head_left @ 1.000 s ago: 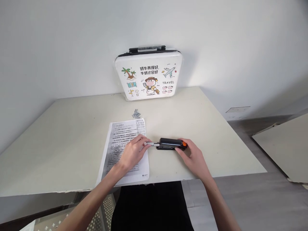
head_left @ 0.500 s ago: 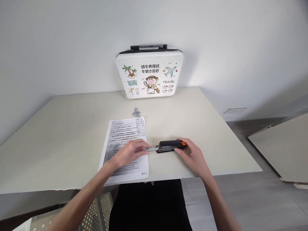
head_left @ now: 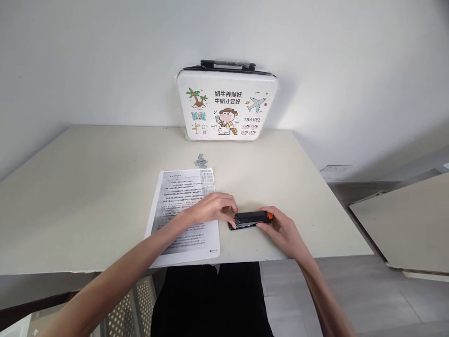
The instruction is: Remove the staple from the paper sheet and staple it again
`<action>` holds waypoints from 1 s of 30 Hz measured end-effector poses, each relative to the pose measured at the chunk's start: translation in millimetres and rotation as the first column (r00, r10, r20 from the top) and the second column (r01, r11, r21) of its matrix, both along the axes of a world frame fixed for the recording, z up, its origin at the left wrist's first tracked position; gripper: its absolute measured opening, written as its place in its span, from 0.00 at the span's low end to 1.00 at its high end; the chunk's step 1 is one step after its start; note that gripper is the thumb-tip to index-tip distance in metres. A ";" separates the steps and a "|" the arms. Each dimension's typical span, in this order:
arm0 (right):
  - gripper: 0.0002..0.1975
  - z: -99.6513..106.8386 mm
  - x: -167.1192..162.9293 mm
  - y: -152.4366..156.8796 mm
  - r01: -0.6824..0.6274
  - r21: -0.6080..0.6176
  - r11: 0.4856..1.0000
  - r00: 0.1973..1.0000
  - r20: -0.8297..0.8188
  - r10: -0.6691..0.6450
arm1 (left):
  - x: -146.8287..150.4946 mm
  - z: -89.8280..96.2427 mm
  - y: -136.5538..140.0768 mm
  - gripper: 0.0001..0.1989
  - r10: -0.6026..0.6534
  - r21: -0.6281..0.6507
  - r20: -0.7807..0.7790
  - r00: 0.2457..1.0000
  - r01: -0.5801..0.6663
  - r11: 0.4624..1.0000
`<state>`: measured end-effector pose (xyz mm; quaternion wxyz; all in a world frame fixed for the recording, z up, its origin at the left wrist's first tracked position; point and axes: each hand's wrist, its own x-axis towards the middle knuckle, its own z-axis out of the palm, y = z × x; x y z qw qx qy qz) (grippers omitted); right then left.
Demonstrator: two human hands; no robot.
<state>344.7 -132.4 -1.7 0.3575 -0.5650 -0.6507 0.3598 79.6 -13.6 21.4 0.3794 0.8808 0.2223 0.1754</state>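
A black stapler [head_left: 251, 218] with an orange rear end lies on the table, pointing left. My right hand [head_left: 282, 229] grips its rear, fingers on the far side and thumb on the near side. At the stapler's front end, my left hand [head_left: 219, 207] curls its thumb and fingers around the tip. The metal tray that stuck out of the front no longer shows. Under my left forearm lies a stack of printed paper [head_left: 185, 243]. Beyond its top right corner is a small pile of grey staple strips [head_left: 201, 161].
A white case [head_left: 210, 89] with cartoon prints and a black handle stands against the wall at the back of the table [head_left: 87, 187]. Below the table at the lower left are perforated baskets [head_left: 122, 313]. A pale panel [head_left: 414, 224] stands on the right.
My left hand has moved right to the stapler's front, and the protruding metal tray has gone inside. My right hand keeps its grip. The view has shifted slightly.
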 end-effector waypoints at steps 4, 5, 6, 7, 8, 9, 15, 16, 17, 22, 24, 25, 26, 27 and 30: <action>0.17 -0.3 -4.0 -2.1 0.024 0.003 1.000 0.999 -0.024 -0.023 | -8.0 5.5 -14.5 0.14 0.061 0.157 -0.030 0.998 -0.056 0.986; 0.17 -0.4 -5.3 -2.7 0.033 0.004 0.999 0.999 -0.027 -0.033 | -15.4 7.7 -23.3 0.14 0.117 0.193 -0.037 0.992 -0.108 0.975; 0.17 -0.6 -6.5 -3.3 0.042 0.005 0.999 0.999 -0.026 -0.042 | -25.3 9.7 -34.0 0.15 0.184 0.225 -0.044 0.982 -0.170 0.959; 0.17 -0.8 -7.5 -3.9 0.052 0.005 0.999 0.998 -0.021 -0.052 | -37.5 11.2 -46.3 0.18 0.247 0.252 -0.057 0.967 -0.225 0.941; 0.17 -1.0 -8.3 -4.5 0.060 0.002 0.998 0.998 -0.014 -0.060 | -51.5 12.1 -59.8 0.21 0.283 0.268 -0.088 0.955 -0.251 0.930; 0.17 -1.3 -8.7 -5.1 0.067 -0.002 0.998 0.998 -0.006 -0.067 | -66.6 12.0 -74.0 0.26 0.302 0.280 -0.117 0.946 -0.260 0.924; 0.17 -2.2 -9.5 -7.9 0.093 -0.013 0.996 0.996 0.019 -0.092 | -132.6 2.1 -142.4 0.44 0.327 0.405 -0.331 0.885 -0.180 0.897; 0.17 -2.2 -9.7 -8.3 0.094 -0.010 0.996 0.995 0.023 -0.094 | -134.6 2.2 -148.2 0.40 0.319 0.416 -0.336 0.886 -0.165 0.895; 0.17 -2.2 -10.1 -8.5 0.096 -0.005 0.995 0.995 0.028 -0.095 | -134.2 3.5 -152.3 0.37 0.308 0.419 -0.339 0.889 -0.151 0.895; 0.19 -2.4 -11.5 -9.0 0.106 0.022 0.994 0.993 0.044 -0.107 | -117.1 15.8 -160.4 0.33 0.268 0.398 -0.330 0.905 -0.124 0.909; 0.19 -3.0 -11.3 -8.8 0.106 0.031 0.994 0.993 0.048 -0.108 | -110.7 17.4 -162.2 0.33 0.255 0.389 -0.313 0.915 -0.121 0.913; 0.19 -3.4 -11.1 -8.7 0.106 0.035 0.994 0.993 0.049 -0.107 | -108.2 17.2 -163.2 0.33 0.248 0.386 -0.306 0.919 -0.118 0.915; 0.19 -3.8 -10.8 -8.6 0.106 0.039 0.994 0.993 0.049 -0.107 | -106.1 16.6 -164.2 0.33 0.239 0.382 -0.305 0.922 -0.112 0.917; 0.19 -4.3 -10.5 -8.5 0.104 0.042 0.994 0.993 0.048 -0.106 | -104.4 15.8 -165.3 0.33 0.230 0.380 -0.308 0.923 -0.103 0.919; 0.19 -5.0 -10.3 -8.9 0.103 0.039 0.994 0.993 0.048 -0.105 | -100.3 13.7 -168.8 0.34 0.203 0.370 -0.320 0.925 -0.075 0.926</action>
